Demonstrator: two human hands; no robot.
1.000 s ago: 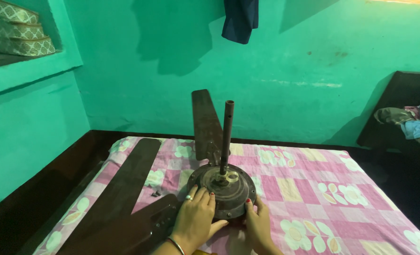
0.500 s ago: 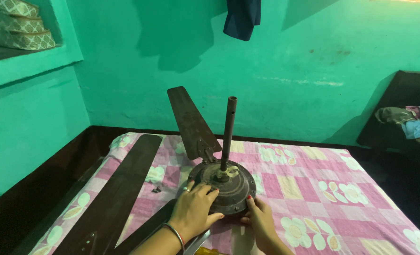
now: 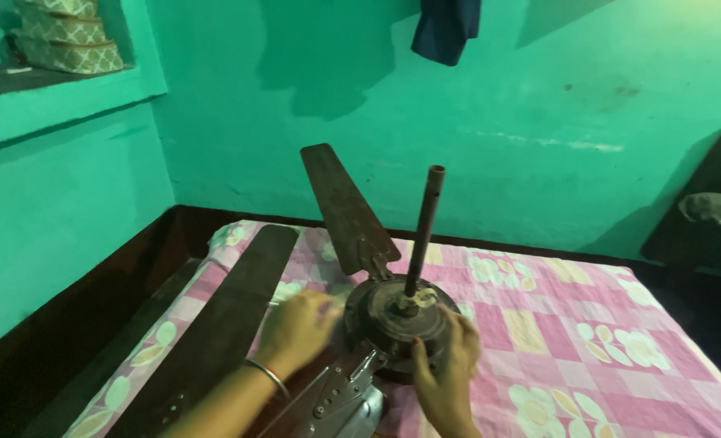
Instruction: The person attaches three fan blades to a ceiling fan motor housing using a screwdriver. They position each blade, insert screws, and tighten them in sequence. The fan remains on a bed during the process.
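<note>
Ceiling fan motor housing (image 3: 401,320), a dark round drum, sits low in the middle of the frame on a pink checked bedsheet with flower prints (image 3: 620,324), and both hands are on it. The left hand (image 3: 299,328) lies against the drum's left rim with fingers spread fairly wide; it is blurred, so I cannot tell whether it grips or only presses. A thin bangle (image 3: 267,375) circles that wrist, and the forearm comes up from the bottom edge at a slant. The right hand (image 3: 449,357) cups the right front of the drum, fingers curled narrowly over the rim, wrist bent back toward the bottom of the frame. From the drum's centre a downrod (image 3: 423,231) rises, tilted slightly right. One brown blade (image 3: 344,207) stands up toward the upper middle of the frame; a second blade (image 3: 222,324) lies flat along the left, and a metal blade bracket (image 3: 336,397) shows at the bottom centre. As a judgement, the soft bedding gives poor footing: if either hand slackens, the heavy drum could roll, swinging the raised blade sideways or pinching fingers under the rim. Behind stand green walls (image 3: 539,105), a hanging dark cloth (image 3: 445,28) at the top, and stacked patterned boxes (image 3: 68,40) on an upper left ledge.
</note>
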